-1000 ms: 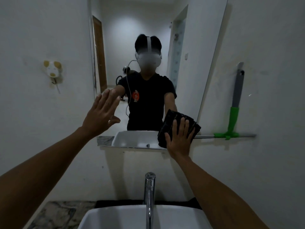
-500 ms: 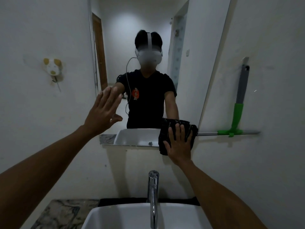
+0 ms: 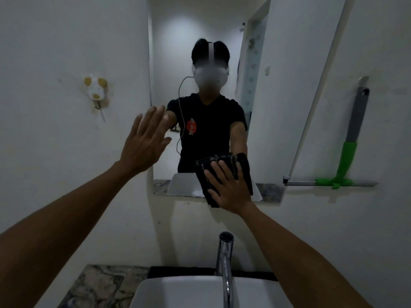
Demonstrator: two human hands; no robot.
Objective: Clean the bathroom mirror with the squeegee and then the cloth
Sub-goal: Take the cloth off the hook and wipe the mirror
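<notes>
left hand flat, holding nothing | right hand flat, pressing cloth on mirror

**A small home bathroom**

You stand at a white ceramic basin with a chrome tap rising over it, set beside a marbled stone counter. A frameless mirror hangs on the plain white wall ahead. A plastic wall hook sticks to the left, and a green-and-grey squeegee hangs at the right. The mirror reflects a doorway and hallway behind you.
</notes>
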